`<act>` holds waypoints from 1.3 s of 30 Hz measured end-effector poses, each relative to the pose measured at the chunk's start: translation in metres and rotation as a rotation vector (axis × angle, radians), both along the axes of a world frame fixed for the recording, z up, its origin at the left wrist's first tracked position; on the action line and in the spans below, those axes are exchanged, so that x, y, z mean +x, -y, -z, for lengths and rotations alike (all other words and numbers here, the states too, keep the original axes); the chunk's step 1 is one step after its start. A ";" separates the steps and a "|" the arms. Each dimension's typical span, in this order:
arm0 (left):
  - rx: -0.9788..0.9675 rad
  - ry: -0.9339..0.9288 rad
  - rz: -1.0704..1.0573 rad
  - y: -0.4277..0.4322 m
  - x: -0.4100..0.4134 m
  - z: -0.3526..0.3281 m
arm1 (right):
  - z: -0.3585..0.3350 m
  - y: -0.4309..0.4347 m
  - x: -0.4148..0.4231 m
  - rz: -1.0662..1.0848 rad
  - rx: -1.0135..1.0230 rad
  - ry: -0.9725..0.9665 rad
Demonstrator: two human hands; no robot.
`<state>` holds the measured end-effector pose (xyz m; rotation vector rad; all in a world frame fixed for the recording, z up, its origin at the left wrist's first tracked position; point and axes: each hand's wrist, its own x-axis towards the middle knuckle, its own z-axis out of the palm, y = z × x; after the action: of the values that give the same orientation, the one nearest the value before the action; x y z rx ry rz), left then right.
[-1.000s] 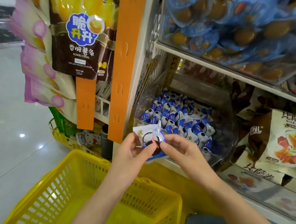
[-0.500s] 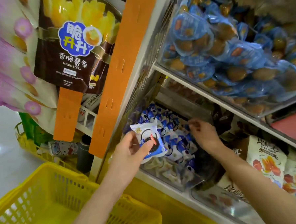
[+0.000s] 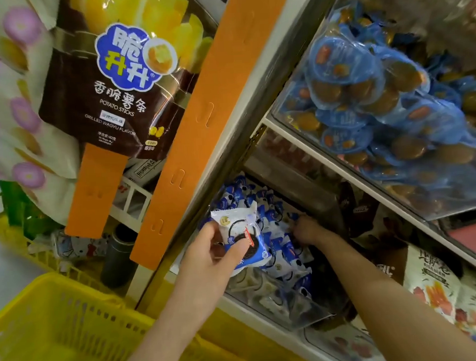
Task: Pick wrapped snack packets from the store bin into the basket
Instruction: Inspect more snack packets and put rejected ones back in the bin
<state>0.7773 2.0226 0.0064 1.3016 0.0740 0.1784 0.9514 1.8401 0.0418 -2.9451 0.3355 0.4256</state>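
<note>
I record my left hand [image 3: 208, 260] pinching one white-and-blue snack packet [image 3: 239, 230]: the thumb lies across its front and the fingers [image 3: 208, 231] curl behind its left edge. The packet is held at the left end of the clear store bin [image 3: 282, 305], up and right of the yellow basket [image 3: 59, 322], not in it. My right hand [image 3: 309, 230] reaches down among the binned packets [image 3: 283, 249]. Its fingers are buried there, so I cannot tell their state.
</note>
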 end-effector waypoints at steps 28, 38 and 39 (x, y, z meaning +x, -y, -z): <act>0.004 -0.012 0.028 0.006 0.000 -0.001 | -0.004 0.011 0.003 0.052 0.111 -0.091; -0.027 -0.010 0.039 0.003 -0.006 -0.004 | 0.001 0.011 0.003 0.187 0.275 -0.070; -0.024 -0.008 0.040 0.003 -0.007 -0.004 | 0.002 0.011 0.003 0.191 0.314 -0.072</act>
<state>0.7708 2.0197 0.0107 1.2788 0.0570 0.1379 0.9542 1.8294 0.0402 -2.5704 0.5039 0.5078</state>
